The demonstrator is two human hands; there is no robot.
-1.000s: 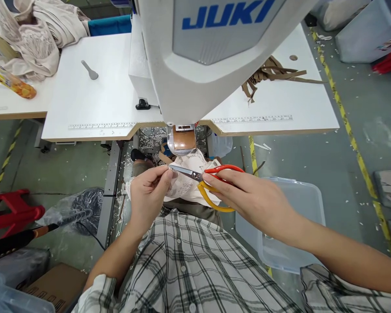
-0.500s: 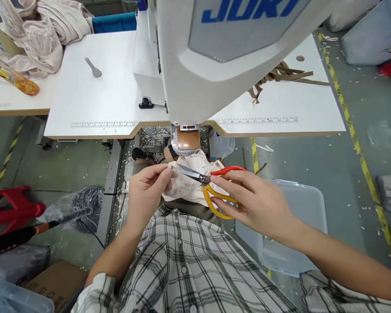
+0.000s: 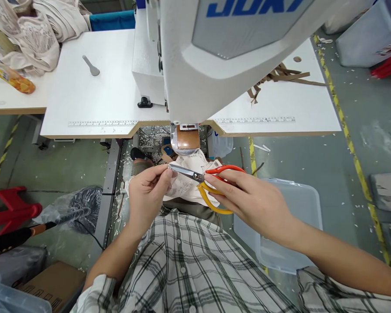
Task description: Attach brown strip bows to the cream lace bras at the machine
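My left hand (image 3: 146, 198) is closed, thumb and forefinger pinching an edge of cream lace-patterned fabric (image 3: 184, 187). The rest of that fabric drapes over my lap, below the sewing machine's arm end. In my right hand (image 3: 259, 202) is a pair of scissors (image 3: 197, 176) with one red and one yellow handle. The blades lie together, pointing left, and their tips reach the fingertips of my left hand. Whatever lies right at the tips is too small to make out.
A white sewing machine (image 3: 208, 78) overhangs a white table (image 3: 101, 95). Brown strips (image 3: 286, 76) lie on the table's right, a grey spoon-shaped tool (image 3: 91, 67) on its left. Cream fabric (image 3: 42, 39) is piled beside a bottle (image 3: 16, 80). A clear plastic bin (image 3: 288, 252) stands at my right.
The scissor blades have closed from slightly apart, and the handles have drawn together. My right hand has shifted slightly left. The left hand keeps its pinch in nearly the same place.
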